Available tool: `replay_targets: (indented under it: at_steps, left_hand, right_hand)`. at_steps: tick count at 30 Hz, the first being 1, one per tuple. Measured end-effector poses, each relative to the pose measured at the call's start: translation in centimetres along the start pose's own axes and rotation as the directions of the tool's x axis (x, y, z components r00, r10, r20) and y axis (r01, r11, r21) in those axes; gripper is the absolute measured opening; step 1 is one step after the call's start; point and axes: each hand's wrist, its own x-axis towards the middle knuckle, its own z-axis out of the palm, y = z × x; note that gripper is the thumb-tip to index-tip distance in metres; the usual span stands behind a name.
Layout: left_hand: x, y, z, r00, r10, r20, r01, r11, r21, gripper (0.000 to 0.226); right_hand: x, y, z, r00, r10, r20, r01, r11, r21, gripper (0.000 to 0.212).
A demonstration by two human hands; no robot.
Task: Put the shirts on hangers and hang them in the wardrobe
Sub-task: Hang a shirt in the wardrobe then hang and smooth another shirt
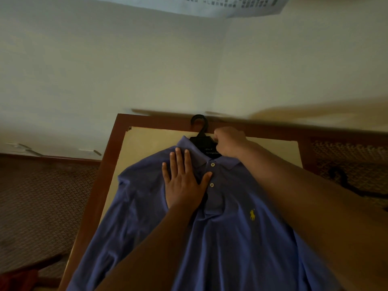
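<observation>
A blue polo shirt (231,238) with a small yellow logo lies front up on a beige-topped table (147,141). A black plastic hanger (199,127) sits inside its neck, the hook sticking out past the collar toward the far edge. My left hand (184,181) lies flat on the shirt's chest, fingers straight, just left of the button placket. My right hand (230,142) is curled at the right side of the collar, gripping the collar by the hanger's neck. The hanger's arms are hidden under the fabric.
The table has a reddish-brown wooden frame (100,175). A patterned brown surface (42,202) lies to the left. Another black hanger (344,181) rests on the patterned surface at the right. A red cloth (16,280) shows at the bottom left. Pale walls stand behind.
</observation>
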Motion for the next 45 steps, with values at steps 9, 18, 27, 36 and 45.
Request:
replay_targets:
  at_steps: [9,18,27,36,45]
  left_hand:
    - [0.2,-0.7,-0.4,0.995,0.097,0.035,-0.097,0.995,-0.006,0.086]
    - [-0.1,-1.0,-0.5,0.992,0.121,0.037,-0.122,0.992,0.037,0.080]
    - [0.4,-0.8,-0.6,0.991,0.116,0.065,-0.120,0.991,0.059,0.074]
    - [5.4,-3.3,-4.7,0.996,-0.084,0.021,0.085,0.996,-0.040,0.033]
    - [6.2,-5.0,-6.2,1.000,-0.028,0.000,0.028,0.997,-0.071,0.027]
  right_hand:
    - [0.4,2.9,-1.9,0.985,0.099,0.144,-0.131,0.962,0.238,0.020]
    - [0.4,3.9,-1.4,0.994,0.109,0.019,-0.110,0.976,0.188,0.019]
    - [0.0,2.7,1.2,0.956,-0.027,-0.293,0.048,0.997,0.065,0.027]
    - [0.9,0.5,1.4,0.970,-0.242,0.024,0.243,0.960,-0.141,0.075]
    - [0.2,1.9,-0.9,0.967,-0.255,-0.015,0.238,0.919,-0.314,0.042]
